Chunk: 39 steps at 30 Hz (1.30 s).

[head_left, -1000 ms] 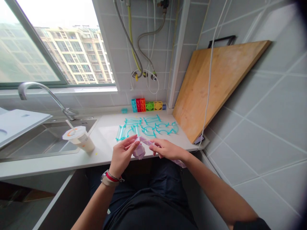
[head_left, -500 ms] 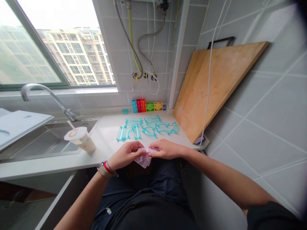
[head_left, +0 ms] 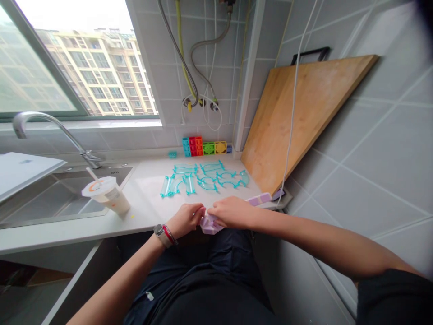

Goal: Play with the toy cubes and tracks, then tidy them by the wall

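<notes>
My left hand (head_left: 185,220) is closed at the counter's front edge, thumb and fingers pinching a pale purple plastic piece (head_left: 210,226). Against it, my right hand (head_left: 233,212) is also closed on this piece, its fingers curled and partly hidden. A pale purple strip (head_left: 260,199) with a lighter band sticks out behind my right wrist. Whether it joins the piece in my hands cannot be made out. Beyond the hands, several clear turquoise plastic track pieces (head_left: 187,184), straight and curved, lie on the white counter (head_left: 149,180).
Red blocks (head_left: 195,146), a green block (head_left: 209,148) and a yellow block (head_left: 220,147) line the back wall. On the left stand a lidded drink cup (head_left: 113,201) with a straw and a sink (head_left: 77,192). A wooden board (head_left: 304,117) leans at right, a white cable hanging before it.
My right hand has turned and its fingers have curled further round the purple piece. Both hands have shifted slightly right. The purple strip now shows right of my wrist. The view has moved a little.
</notes>
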Motion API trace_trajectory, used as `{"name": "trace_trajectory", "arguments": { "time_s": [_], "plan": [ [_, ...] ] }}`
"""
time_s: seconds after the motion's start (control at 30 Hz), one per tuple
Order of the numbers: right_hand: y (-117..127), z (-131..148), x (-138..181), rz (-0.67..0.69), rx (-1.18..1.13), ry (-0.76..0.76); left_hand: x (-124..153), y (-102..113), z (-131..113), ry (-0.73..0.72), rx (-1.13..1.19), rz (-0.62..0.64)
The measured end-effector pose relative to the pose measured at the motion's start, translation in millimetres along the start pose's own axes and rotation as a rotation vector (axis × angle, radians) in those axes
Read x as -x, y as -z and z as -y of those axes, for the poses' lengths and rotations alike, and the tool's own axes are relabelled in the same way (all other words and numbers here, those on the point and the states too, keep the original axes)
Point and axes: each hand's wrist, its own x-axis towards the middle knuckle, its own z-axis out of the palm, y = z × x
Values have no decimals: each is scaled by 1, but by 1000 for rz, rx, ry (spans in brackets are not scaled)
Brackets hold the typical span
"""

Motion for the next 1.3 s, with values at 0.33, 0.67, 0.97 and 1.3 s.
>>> {"name": "trace_trajectory", "arguments": {
  "time_s": [0.33,0.67,0.97,1.3],
  "plan": [
    [10,-5,5,-99,-126,-95,28,12,-26,23,-106,-90],
    [4,29,10,-145,-64,-254,25,-1,-21,241,328,-106],
    [-3,18,15,-240,-463,-96,29,4,-24,260,460,-196],
    [-10,5,17,-123,-1032,-212,30,16,-27,163,230,-139]
  ]
}}
